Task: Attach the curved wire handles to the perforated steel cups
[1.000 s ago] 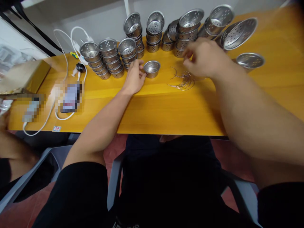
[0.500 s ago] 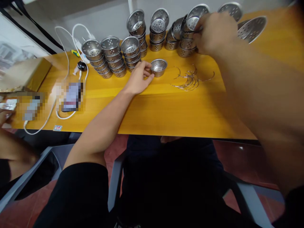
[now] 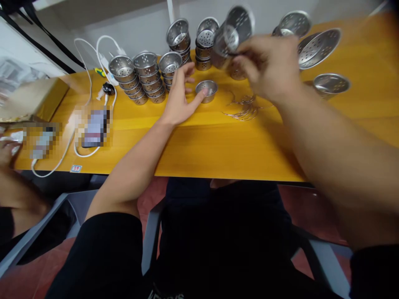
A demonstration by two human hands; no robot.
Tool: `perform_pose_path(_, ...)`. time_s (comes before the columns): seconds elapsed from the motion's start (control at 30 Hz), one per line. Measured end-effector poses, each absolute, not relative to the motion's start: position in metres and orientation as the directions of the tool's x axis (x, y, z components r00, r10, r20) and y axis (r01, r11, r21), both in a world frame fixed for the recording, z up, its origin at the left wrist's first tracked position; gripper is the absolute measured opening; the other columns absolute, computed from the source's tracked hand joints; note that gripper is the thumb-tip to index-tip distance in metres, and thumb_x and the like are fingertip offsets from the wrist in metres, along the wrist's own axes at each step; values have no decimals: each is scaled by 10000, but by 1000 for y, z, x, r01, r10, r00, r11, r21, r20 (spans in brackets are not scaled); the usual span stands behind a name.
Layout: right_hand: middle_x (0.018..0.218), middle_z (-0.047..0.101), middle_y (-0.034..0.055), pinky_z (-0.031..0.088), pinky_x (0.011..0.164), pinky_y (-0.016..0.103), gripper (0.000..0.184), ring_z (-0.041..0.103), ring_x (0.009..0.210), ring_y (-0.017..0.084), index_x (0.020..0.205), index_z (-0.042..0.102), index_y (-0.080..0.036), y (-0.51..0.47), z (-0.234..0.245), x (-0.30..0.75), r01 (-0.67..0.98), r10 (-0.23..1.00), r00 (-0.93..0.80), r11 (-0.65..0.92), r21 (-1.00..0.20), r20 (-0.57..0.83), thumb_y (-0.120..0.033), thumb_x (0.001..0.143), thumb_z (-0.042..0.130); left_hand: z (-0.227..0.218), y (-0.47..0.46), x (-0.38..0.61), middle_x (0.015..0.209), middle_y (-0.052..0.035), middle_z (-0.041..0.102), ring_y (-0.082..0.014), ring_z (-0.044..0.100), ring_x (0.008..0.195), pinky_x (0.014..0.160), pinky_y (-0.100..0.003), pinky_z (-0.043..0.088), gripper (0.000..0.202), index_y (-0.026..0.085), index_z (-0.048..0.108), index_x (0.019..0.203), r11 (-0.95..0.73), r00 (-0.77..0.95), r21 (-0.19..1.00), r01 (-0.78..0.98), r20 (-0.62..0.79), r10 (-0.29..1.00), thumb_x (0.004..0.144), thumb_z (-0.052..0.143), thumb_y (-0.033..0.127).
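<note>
And there's the perforated cup [image 3: 238, 27], tilted and blurred, gripped by the right hand [image 3: 276, 66] above the back of the surface [image 3: 224, 153]! Nearer in, a lone cup [image 3: 212, 92] sits upright; the left hand [image 3: 179, 95] is loosely open beside it, thumb overlapping, contact unclear. Curved wires [image 3: 245, 111] lie close by, stacked cups [image 3: 151, 77] further left.

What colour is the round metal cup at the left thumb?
The cup is silver; head view.

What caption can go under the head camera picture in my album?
Right hand holding a tilted metal cup, open left hand by another cup, thin curved wires nearby.
</note>
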State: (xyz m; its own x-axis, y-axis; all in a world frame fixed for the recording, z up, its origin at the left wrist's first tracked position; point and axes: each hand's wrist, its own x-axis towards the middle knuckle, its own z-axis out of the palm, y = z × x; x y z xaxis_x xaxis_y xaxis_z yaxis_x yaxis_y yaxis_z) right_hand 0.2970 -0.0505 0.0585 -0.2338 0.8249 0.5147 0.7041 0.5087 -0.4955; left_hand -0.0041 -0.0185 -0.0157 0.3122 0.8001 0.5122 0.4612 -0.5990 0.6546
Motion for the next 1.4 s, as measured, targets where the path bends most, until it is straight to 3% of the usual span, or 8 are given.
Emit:
perform_pose_path(0.17, 1306, 926, 83, 660, 1210, 624, 338, 853, 1226, 414, 1224, 866, -391, -75, 38, 267, 552, 756, -441, 653, -518, 483, -673, 1196, 681, 5, -35, -1, 1997, -70, 497, -367, 458, 1923, 1535, -568, 544, 1131, 491, 339, 1926, -647, 367, 595, 476, 535, 761, 1047, 939, 873)
perform_pose_path(0.33, 1161, 908, 56, 686, 1159, 665, 400, 852, 1118, 424, 1217, 823, -402, -74, 19, 259, 498, 804, -405, 593, -633, 435, -781, 1096, 780, 9, -34, 2, 1804, -100, 662, -410, 639, 1800, 1500, -592, 572, 1043, 393, 530, 1805, -609, 386, 589, 531, 471, 793, 1015, 942, 935)
perform_pose_path(0.5, 933, 810, 33, 706, 1048, 636, 419, 804, 942, 381, 1259, 836, -389, -79, 22, 268, 534, 804, -419, 594, -601, 422, -749, 1045, 808, 10, -32, -3, 1741, -77, 695, -418, 669, 1762, 1488, -609, 579, 990, 404, 612, 1728, -606, 399, 586, 538, 457, 795, 981, 953, 957)
perform_pose_path(0.7, 1489, 820, 105, 637, 1314, 681, 373, 772, 1392, 451, 1438, 871, -436, -86, 37, 270, 478, 742, -432, 671, -567, 512, -621, 1130, 768, 13, -35, -14, 1656, -112, 757, -472, 719, 1681, 1476, -662, 548, 1042, 332, 684, 1647, -629, 461, 601, 494, 432, 775, 911, 939, 1025)
perform_pose_path(0.83, 1665, 747, 78, 595, 1376, 723, 326, 715, 1535, 459, 1431, 863, -429, -81, 30, 265, 411, 654, -563, 752, -515, 506, -494, 1155, 702, 12, -36, -15, 1587, -102, 786, -453, 774, 1590, 1446, -637, 577, 1076, 319, 704, 1597, -644, 497, 622, 446, 426, 756, 882, 882, 1104)
perform_pose_path(1.03, 1565, 773, 109, 644, 1278, 732, 155, 757, 1379, 466, 1180, 785, -356, -75, 19, 264, 421, 648, -607, 753, -506, 459, -474, 1089, 743, 11, -36, -15, 1559, -104, 799, -457, 771, 1586, 1428, -635, 587, 1041, 343, 713, 1594, -622, 488, 612, 489, 398, 776, 872, 949, 1054)
perform_pose_path(1.23, 1549, 762, 110, 700, 1140, 706, 362, 767, 1293, 461, 1195, 837, -391, -70, 16, 273, 386, 698, -481, 712, -587, 530, -730, 1079, 885, -3, -18, -26, 1628, -116, 788, -444, 777, 1576, 1435, -613, 579, 1037, 337, 678, 1664, -704, 511, 551, 448, 489, 707, 921, 913, 1021)
perform_pose_path(1.4, 1380, 844, 104, 647, 1239, 800, 452, 739, 1377, 517, 1170, 868, -449, -56, 5, 278, 353, 679, -445, 733, -582, 585, -886, 1058, 874, -15, -3, -29, 1688, -155, 779, -462, 763, 1587, 1426, -601, 592, 1004, 329, 667, 1724, -782, 568, 471, 410, 539, 622, 936, 970, 872)
